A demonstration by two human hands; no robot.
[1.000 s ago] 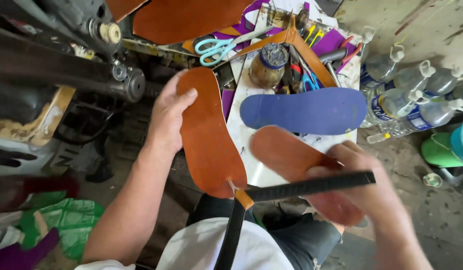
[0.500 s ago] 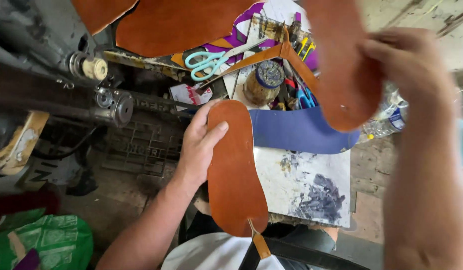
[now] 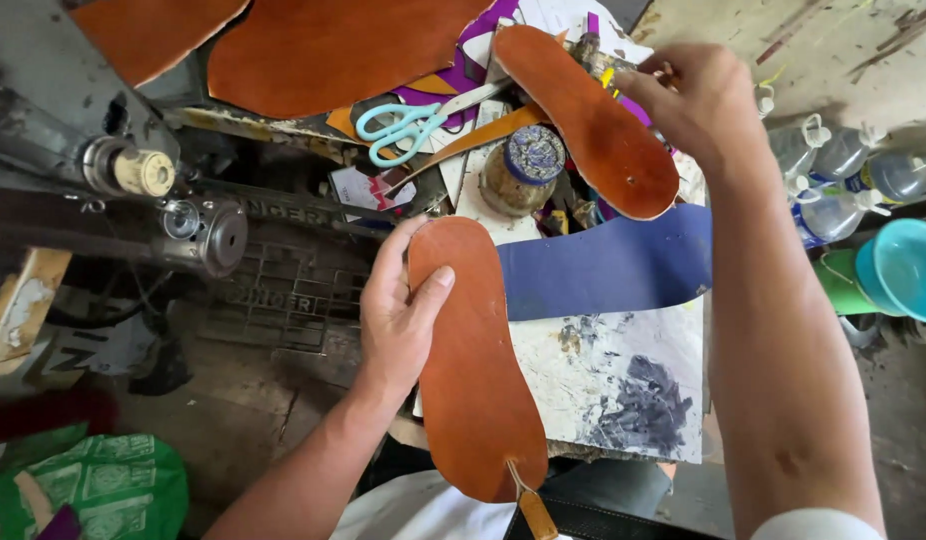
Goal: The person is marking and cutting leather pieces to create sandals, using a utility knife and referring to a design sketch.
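My left hand (image 3: 403,310) grips the left edge of a brown leather sole (image 3: 478,370), thumb across its top; the sole lies lengthwise over the stained white board (image 3: 623,400), with a tan strap and dark band at its near end. My right hand (image 3: 698,100) is stretched out to the far side and holds a second brown sole (image 3: 588,120) by its far end, above the cluttered work surface. A blue sole-shaped sheet (image 3: 613,265) lies flat between the two brown soles.
Large brown leather pieces (image 3: 333,50) lie at the back with teal-handled scissors (image 3: 403,125) and a round glue jar (image 3: 523,170). A dark sewing machine (image 3: 133,210) fills the left. Plastic bottles (image 3: 843,170) and a teal bowl (image 3: 903,270) stand right; a green bag (image 3: 103,480) lies lower left.
My right hand has carried the second brown sole from close in front of me out over the far clutter. My left hand has kept its hold on the first sole.
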